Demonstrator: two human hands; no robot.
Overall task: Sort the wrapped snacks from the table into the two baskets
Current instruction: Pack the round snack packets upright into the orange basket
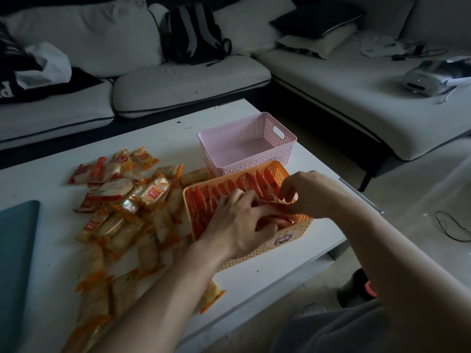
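Packing reds — orange basket [288, 240], table's [178, 128] right edge.
We tuck red packets [244, 182]: left hand [237, 220] curls round some, right hand [303, 194] pinches one — next, likely the orange-wrapped pile [127, 220] for the pink basket [244, 118].

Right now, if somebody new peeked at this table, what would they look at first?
Probably the orange basket at the table's near right edge, packed with a row of red packs standing on edge, with the person's left grip and right grip both down among them. Next, the big messy pile of snacks spread over the table to its left, and the pink basket just behind it, with nothing visible inside.
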